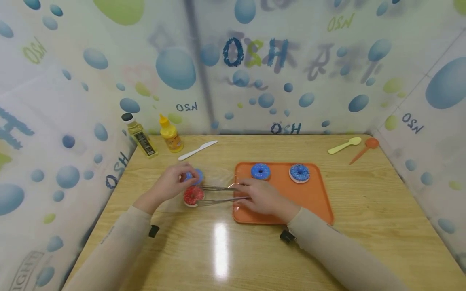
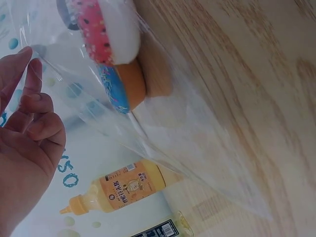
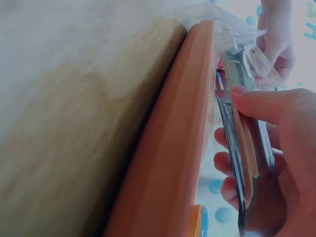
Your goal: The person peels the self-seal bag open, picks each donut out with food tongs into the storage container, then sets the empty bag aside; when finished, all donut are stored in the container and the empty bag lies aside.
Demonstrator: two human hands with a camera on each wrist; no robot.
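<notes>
My left hand (image 1: 171, 184) pinches the edge of a clear plastic bag (image 2: 182, 128) between thumb and fingertip. Inside the bag, a red-iced donut with sprinkles (image 2: 94, 32) rests against a blue-iced donut (image 2: 114, 88). In the head view the red donut (image 1: 192, 195) is in front and the blue one (image 1: 198, 176) is partly hidden by the fingers. Metal tongs (image 1: 220, 188) with fork-like tips are held in my right hand (image 1: 262, 197), thumb on one side and fingers on the other. Their spread tips reach to the red donut's right side.
An orange tray (image 1: 284, 214) under my right hand carries two blue-iced donuts (image 1: 299, 173). An oil bottle (image 1: 141, 135), a yellow squeeze bottle (image 1: 170, 135) and a white knife (image 1: 198, 150) are at back left. A yellow spoon (image 1: 344, 145) and an orange spoon (image 1: 365, 149) lie back right.
</notes>
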